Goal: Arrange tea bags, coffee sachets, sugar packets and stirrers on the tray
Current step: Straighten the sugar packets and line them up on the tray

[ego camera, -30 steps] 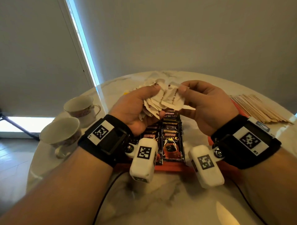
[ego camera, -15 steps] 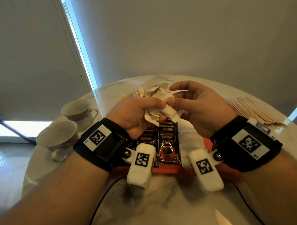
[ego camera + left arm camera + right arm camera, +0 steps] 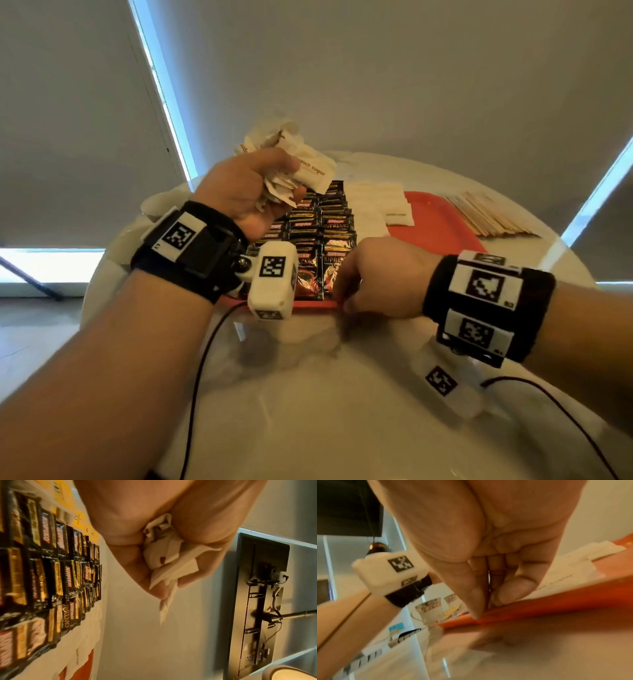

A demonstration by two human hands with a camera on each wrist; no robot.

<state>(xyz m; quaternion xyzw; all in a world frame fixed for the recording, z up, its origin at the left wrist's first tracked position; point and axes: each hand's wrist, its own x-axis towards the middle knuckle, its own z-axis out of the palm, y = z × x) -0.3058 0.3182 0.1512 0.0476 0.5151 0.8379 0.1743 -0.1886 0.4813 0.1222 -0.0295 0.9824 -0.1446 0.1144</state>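
1. While the left hand [image 3: 246, 195] is raised over the far left of the tray [image 3: 442, 222], its fingers are curled tight round a crumpled bunch of sugar packets [image 3: 291, 161]; the left-wrist view shows paper corners poking out between the fingers [image 3: 130, 566].
2. More sugar packets already lie flat on the tray in a white row [image 3: 380, 205], just right of the coffee sachets [image 3: 329, 240], which sit in overlapping dark rows.
3. The right hand [image 3: 380, 277] is down at the tray's near rim, thumb and fingertips [image 3: 510, 592] pressed together on the orange edge; it looks like a pinch to steady or shift the tray.
4. Stirrers [image 3: 493, 216] lie fanned on the table [image 3: 342, 394] off the tray's far right edge, so that part appears not yet done. Yellow tea bags [image 3: 78, 519] show beyond the sachets, though I cannot tell whether they rest on the tray.
5. Risks, as I judge them: the loose bunch may shed packets onto the sachets if the grip eases; a tug on the rim could slide the neat rows out of line; crumpled packets may not lie flat.
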